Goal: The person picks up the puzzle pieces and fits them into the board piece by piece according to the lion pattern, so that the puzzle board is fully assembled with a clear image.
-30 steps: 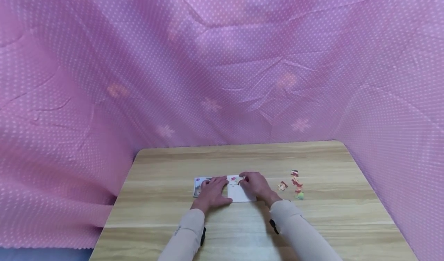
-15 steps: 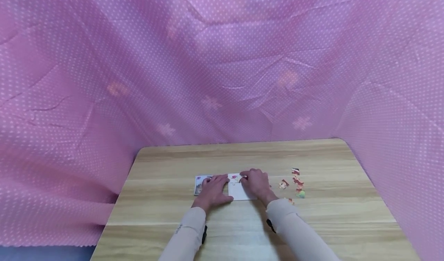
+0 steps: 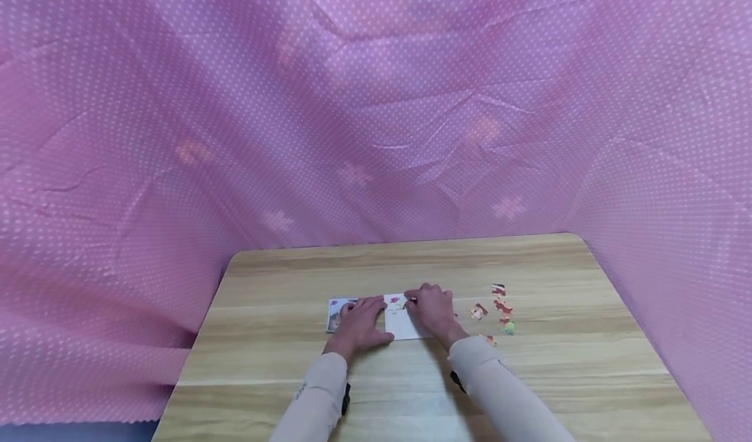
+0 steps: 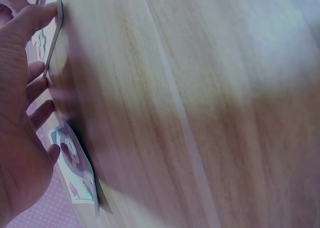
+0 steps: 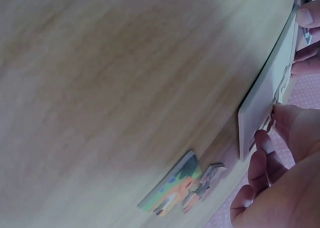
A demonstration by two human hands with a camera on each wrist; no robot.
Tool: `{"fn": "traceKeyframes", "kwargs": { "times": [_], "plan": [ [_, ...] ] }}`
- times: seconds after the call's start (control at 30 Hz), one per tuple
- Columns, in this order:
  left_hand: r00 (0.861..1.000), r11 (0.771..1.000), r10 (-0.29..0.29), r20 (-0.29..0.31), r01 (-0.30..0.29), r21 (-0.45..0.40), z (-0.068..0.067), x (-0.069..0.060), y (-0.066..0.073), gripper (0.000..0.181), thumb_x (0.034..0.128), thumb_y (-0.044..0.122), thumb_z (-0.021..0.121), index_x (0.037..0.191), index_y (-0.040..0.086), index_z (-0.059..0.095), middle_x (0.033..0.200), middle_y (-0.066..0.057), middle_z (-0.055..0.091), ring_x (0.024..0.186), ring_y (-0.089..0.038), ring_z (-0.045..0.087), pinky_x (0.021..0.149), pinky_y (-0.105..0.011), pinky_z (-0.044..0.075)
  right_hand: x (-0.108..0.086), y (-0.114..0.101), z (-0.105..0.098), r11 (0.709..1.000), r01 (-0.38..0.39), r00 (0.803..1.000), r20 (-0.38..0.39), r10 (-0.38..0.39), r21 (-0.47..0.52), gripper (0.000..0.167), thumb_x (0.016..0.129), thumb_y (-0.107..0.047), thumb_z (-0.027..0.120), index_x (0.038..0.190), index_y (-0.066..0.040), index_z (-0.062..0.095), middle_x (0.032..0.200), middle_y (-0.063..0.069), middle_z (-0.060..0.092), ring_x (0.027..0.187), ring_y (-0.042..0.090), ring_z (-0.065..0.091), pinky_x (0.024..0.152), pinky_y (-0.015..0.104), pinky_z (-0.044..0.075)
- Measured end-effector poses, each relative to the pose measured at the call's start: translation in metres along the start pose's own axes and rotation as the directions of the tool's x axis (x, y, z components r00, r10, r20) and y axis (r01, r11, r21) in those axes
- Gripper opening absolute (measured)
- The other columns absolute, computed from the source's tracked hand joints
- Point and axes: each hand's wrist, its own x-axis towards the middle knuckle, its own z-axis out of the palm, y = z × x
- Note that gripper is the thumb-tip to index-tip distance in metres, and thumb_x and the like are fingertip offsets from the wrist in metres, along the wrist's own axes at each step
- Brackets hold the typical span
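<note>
From where I sit at the rig, the left hand point(image 3: 360, 328) lies along the left side of the white board point(image 3: 402, 328), thumb at the near corner and fingertips further up the edge. It grips nothing that I can see; I judge that it is braced there so the board does not slide on the table point(image 3: 235, 363). The right hand point(image 3: 433, 310) works over the far right part of the board, thumb and fingertips pinching a dark puzzle piece point(image 5: 270, 122) low against the board, probably because a fingertip hold lets it be turned and pressed finely. The piece with the pink patch point(image 3: 395, 300) lies in the far left corner of the board.

The picture card point(image 3: 334, 314) is partly under the left hand, perhaps placed close for easy comparing. The loose pieces point(image 3: 478, 312) sit to the right, I think to suit the right hand's reach.

My count: 2 hands, 1 board, 1 card, 1 pinched piece and at least 1 piece lying on the board. Among the loose pieces I make out 5 patches, 1 partly hidden by the right sleeve point(image 3: 499, 390), plus 1 sliver beside the right hand; whether any are joined I cannot tell.
</note>
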Motion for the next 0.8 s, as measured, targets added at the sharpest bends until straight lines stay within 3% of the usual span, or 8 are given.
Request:
{"fn": "traceKeyframes", "kwargs": {
  "times": [0.6, 0.8],
  "plan": [
    [0.997, 0.998, -0.070, -0.024, 0.070, 0.003, 0.012, -0.029, 0.033, 0.078, 0.0750, 0.062, 0.066, 0.141, 0.023, 0.049, 0.154, 0.005, 0.039, 0.139, -0.021, 0.037, 0.105, -0.057, 0.029, -0.032, 0.009, -0.008, 0.995, 0.059, 0.998, 0.033, -0.061, 0.081, 0.030, 0.085, -0.034, 0.070, 0.113, -0.022, 0.071, 0.109, 0.003, 0.066, 0.100, 0.023, 0.059, 0.081, 0.042, 0.039],
    [0.997, 0.997, -0.078, -0.026, 0.078, -0.015, 0.012, -0.033, 0.037, 0.078, 0.0750, 0.061, 0.067, 0.140, 0.023, 0.049, 0.154, 0.005, 0.040, 0.139, -0.021, 0.038, 0.104, -0.057, 0.030, -0.034, 0.010, -0.006, 0.993, 0.072, 0.997, 0.026, -0.075, 0.097, 0.030, 0.084, -0.033, 0.073, 0.111, -0.021, 0.072, 0.108, 0.003, 0.066, 0.101, 0.024, 0.061, 0.081, 0.042, 0.039]
  ]
}}
